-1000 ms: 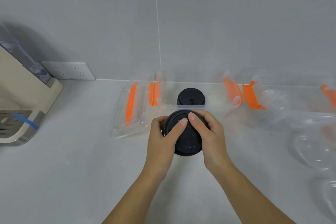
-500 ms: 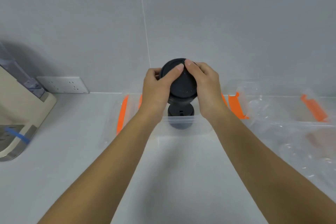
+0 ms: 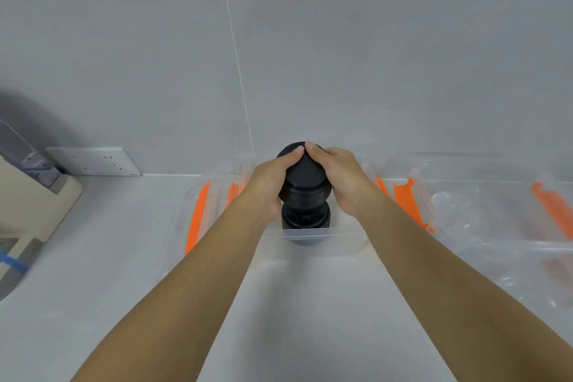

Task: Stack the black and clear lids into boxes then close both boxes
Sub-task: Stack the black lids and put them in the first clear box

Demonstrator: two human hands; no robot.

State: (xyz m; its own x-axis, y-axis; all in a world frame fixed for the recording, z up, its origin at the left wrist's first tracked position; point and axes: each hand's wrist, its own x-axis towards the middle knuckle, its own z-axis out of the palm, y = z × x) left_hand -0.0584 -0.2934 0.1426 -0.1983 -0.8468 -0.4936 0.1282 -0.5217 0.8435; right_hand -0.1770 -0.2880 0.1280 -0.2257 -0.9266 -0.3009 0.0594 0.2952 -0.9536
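Half a second ago the black lids [image 3: 305, 177] were higher above the box; now they sit lower, right over the black stack [image 3: 305, 220] standing inside the clear box [image 3: 313, 234] near the counter's [image 3: 93, 273] back edge. The left hand [image 3: 268, 186] and right hand [image 3: 344, 181] both clasp the held lids from either side, thumbs pressed on top. The lids look matte, round and nested.

Single head view, looking forward-down along both forearms, close over counter [image 3: 93, 304], facing wall [image 3: 372, 40].
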